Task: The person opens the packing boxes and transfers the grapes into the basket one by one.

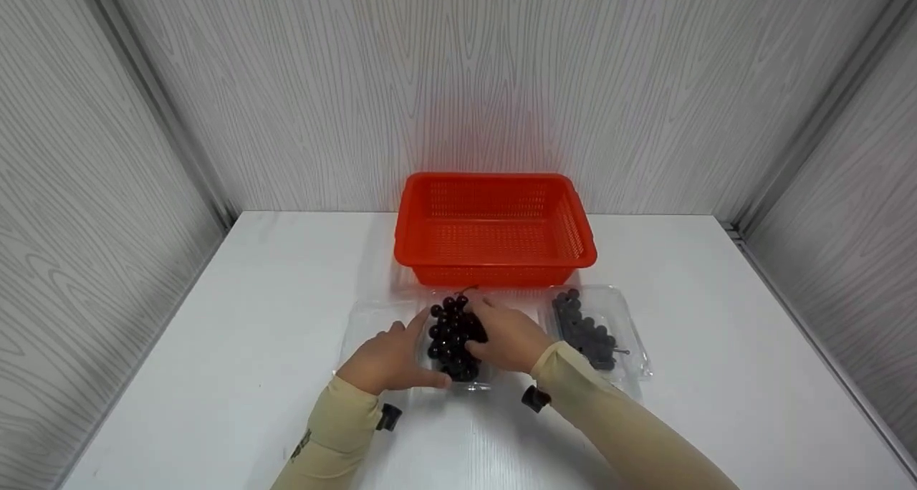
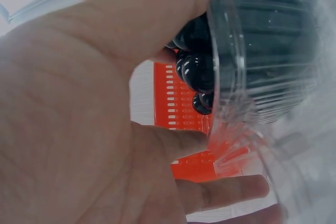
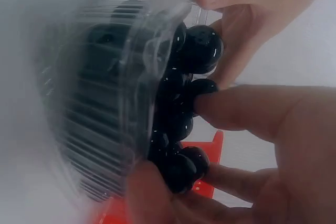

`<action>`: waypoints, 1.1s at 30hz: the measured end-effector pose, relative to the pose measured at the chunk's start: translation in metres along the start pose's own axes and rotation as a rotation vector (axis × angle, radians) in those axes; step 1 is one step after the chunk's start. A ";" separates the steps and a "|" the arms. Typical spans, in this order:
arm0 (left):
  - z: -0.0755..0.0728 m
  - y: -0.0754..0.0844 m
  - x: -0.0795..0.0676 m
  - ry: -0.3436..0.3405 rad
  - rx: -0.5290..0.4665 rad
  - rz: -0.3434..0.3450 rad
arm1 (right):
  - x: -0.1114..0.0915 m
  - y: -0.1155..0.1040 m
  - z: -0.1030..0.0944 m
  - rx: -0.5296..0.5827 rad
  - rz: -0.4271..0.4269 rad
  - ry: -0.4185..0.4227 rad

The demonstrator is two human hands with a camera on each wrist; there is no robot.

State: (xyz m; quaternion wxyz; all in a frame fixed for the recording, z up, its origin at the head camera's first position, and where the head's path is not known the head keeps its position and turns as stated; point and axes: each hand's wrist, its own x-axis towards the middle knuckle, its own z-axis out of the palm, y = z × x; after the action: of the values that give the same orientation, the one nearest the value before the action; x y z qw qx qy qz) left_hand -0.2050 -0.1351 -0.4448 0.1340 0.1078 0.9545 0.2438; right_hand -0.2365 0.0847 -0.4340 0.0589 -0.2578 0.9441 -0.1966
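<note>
Grapes (image 1: pixel 448 336): inside the box (image 1: pixel 476 387), rising above its rim, just before the basket (image 1: pixel 494 274).
My right hand (image 1: pixel 510 338): grasping the grapes, thumb and fingers around them.
My left hand (image 1: pixel 387 359): fingers extended, thumb touching the box.

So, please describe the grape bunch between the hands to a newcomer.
Find the red rectangular plastic basket. In front, between left hand and right hand, a clear plastic tray holds the glossy black grape bunch. Unlike the dull grey bunch farther right, it shines.
</note>
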 end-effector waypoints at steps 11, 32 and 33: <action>0.000 0.004 -0.002 -0.007 -0.013 0.018 | 0.017 0.003 0.010 -0.116 -0.016 -0.019; 0.005 0.004 -0.001 -0.001 -0.020 0.042 | 0.007 0.006 0.022 -0.128 -0.028 0.029; 0.005 0.004 -0.001 -0.001 -0.019 0.040 | 0.007 0.006 0.022 -0.125 -0.021 0.032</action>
State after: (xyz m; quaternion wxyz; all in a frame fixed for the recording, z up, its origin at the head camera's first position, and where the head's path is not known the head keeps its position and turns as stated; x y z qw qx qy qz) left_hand -0.2018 -0.1298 -0.4471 0.1305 0.1258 0.9497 0.2554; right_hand -0.2407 0.0782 -0.4570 0.0257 -0.2676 0.9527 -0.1420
